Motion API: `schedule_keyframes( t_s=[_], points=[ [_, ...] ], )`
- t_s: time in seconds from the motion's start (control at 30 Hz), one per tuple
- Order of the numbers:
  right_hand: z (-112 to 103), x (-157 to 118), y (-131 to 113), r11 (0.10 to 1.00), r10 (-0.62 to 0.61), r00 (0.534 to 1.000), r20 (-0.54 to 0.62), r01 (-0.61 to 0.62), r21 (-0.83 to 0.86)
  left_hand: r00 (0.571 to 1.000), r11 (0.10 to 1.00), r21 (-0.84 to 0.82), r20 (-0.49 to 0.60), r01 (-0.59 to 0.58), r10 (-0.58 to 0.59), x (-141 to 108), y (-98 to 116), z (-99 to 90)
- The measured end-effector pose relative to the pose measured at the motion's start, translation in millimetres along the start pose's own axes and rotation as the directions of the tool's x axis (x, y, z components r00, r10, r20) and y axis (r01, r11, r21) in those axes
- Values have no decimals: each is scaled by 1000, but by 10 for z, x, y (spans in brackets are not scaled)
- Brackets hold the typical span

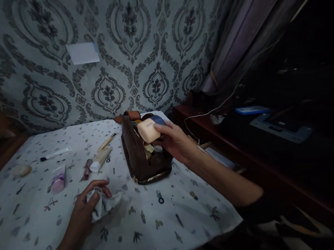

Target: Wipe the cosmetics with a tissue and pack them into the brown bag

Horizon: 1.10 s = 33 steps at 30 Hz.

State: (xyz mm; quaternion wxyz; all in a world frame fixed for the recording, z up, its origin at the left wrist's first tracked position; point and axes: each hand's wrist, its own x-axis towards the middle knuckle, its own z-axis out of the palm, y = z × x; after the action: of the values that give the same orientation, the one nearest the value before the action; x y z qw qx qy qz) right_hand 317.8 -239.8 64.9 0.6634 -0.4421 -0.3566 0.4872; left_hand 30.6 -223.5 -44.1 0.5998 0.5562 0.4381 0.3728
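My right hand grips a cream bottle with a dark blue cap, held tilted above the open brown bag. Several small items show inside the bag, among them a round pale lid. At the lower left, my left hand is closed on a crumpled whitish cloth, low over the patterned tablecloth. Left of the bag lie a white-capped tube, a small reddish item and a wooden-handled brush.
Farther left are a pink and white tube, a thin black-tipped item and a pale round object. A white cable crosses the dark red furniture at right. Patterned wallpaper stands behind.
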Motion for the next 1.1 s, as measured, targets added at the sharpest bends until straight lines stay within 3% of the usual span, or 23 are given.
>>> schedule_keyframes(
  t_s=[0.1,0.27,0.4,0.5,0.6,0.73,1.1],
  points=[
    [-37,56,-19,1000,15,999,-46,-16,-16,1000,999,29,13,-21,21,-9,6,4],
    [-74,66,25,993,-77,983,-167,60,-104,1000,998,57,4,-24,24,-1,-19,-13],
    [-131,105,46,951,-118,978,-175,60,-304,999,996,77,14,-43,42,3,-21,-10],
    [-184,137,43,812,-169,983,-75,96,-576,999,994,105,18,-38,36,5,-17,-19],
    [-208,155,2,576,-180,982,52,148,-804,999,996,92,27,-22,19,11,-27,-36],
    [-155,141,-118,289,-115,983,142,170,-942,999,997,69,29,-46,44,19,-46,-40],
    [-24,248,-311,-7,-2,969,245,245,-969,999,990,134,38,-42,37,-1,26,-5]
  ],
)
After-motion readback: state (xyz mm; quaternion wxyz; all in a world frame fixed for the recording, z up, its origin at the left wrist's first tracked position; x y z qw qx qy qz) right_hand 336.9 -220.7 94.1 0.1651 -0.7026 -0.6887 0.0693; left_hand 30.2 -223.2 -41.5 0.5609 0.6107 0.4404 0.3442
